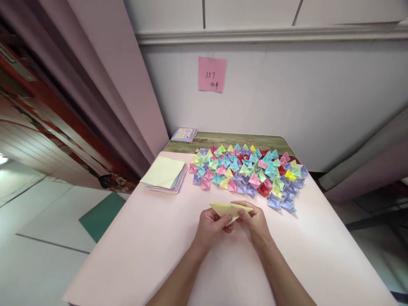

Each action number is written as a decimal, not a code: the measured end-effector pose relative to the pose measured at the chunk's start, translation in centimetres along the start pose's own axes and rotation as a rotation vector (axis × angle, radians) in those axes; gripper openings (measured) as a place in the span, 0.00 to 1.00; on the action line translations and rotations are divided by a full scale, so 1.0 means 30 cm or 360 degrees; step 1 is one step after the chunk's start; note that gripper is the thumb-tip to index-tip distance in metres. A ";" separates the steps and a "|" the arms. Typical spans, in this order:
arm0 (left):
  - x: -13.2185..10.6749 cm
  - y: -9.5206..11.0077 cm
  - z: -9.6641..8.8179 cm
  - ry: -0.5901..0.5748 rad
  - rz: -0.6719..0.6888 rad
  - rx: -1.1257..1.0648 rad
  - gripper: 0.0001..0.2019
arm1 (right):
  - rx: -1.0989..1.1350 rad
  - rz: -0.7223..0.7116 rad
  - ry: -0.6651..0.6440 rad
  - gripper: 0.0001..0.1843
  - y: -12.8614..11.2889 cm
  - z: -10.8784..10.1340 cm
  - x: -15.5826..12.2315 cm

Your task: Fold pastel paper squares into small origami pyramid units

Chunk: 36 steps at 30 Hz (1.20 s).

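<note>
Held up between both hands is a pale yellow sheet of origami paper (227,210), folded into a pointed shape that tapers downward. My left hand (211,226) pinches its left side, thumb lying across the front. The right side is gripped by my right hand (255,221), with the thumb in front and fingers behind. Just beyond my hands, many small folded paper boats (245,170) in pink, blue, green, yellow, purple and red stand crowded together. A stack of square coloured paper (164,172), pale yellow on top, lies to the left.
The table (137,255) has a pale pink cover, with a wood-patterned strip at its far end. A small printed packet (185,134) lies at the far left corner. A pink note (212,75) is stuck to the wall behind. Curtains (121,76) hang at the left.
</note>
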<state>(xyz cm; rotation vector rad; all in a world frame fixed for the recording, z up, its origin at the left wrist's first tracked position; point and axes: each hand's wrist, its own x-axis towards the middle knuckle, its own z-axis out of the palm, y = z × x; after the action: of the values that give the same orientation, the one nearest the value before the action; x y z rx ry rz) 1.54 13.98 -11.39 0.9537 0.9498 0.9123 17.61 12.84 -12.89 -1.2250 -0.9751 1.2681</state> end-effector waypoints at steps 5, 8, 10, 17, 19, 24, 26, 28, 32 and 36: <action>0.000 0.025 -0.017 -0.0072 0.0272 0.0335 0.10 | -0.0169 0.0032 -0.0217 0.22 -0.028 -0.027 0.002; -0.004 0.035 -0.018 -0.0131 0.0383 0.0442 0.07 | -0.0338 -0.0060 -0.0237 0.18 -0.041 -0.036 0.002; -0.005 0.036 -0.014 -0.0167 0.0373 0.0454 0.07 | -0.0446 -0.0162 -0.0200 0.13 -0.045 -0.030 0.001; 0.004 0.015 -0.019 -0.0237 0.0156 0.0315 0.11 | -0.0396 -0.0170 -0.0090 0.13 -0.047 -0.017 -0.006; 0.007 0.012 -0.024 -0.0221 0.0113 0.0298 0.12 | -0.0299 -0.0086 -0.0067 0.15 -0.044 -0.016 -0.009; 0.002 0.005 -0.019 -0.0104 0.0060 0.0357 0.15 | -0.0071 0.0060 -0.0128 0.19 -0.031 0.001 -0.009; 0.001 -0.001 -0.016 -0.0079 0.0007 0.0335 0.16 | -0.0091 0.0050 -0.0106 0.19 -0.021 0.002 -0.005; 0.004 -0.009 -0.016 -0.0088 -0.0042 0.0301 0.17 | -0.0163 0.0032 -0.0028 0.19 -0.008 -0.002 -0.001; 0.018 -0.013 -0.026 -0.0177 -0.0014 0.0217 0.17 | -0.0281 0.0032 0.0015 0.19 0.003 -0.010 0.001; 0.027 -0.005 -0.040 -0.0003 0.0156 0.0093 0.15 | -0.0329 0.0053 -0.0139 0.18 -0.012 0.001 -0.010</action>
<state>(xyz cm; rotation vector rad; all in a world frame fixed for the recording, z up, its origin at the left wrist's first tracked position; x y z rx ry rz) 0.72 14.96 -12.06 1.0580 0.9386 0.9700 17.61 12.58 -12.51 -1.3577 -1.1768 1.2794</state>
